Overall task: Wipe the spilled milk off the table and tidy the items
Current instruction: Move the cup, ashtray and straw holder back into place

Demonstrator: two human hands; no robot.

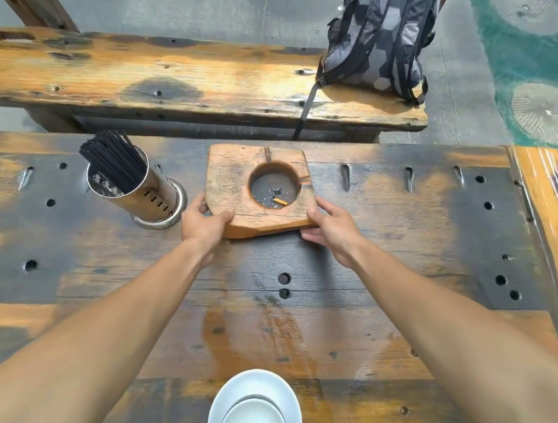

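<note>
Head cam: left hand (203, 226) & right hand (332, 228) both clamp the near corners of the square wooden ashtray block (257, 187), mid-desk (410, 232) by the steel chopstick holder (137, 188). Looks heavy, stiff, rough; grip low at edges, keep level, ash inside.

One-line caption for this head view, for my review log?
Both hands, left hand and right hand, grip a wooden ashtray beside a chopstick holder on the table.
</note>
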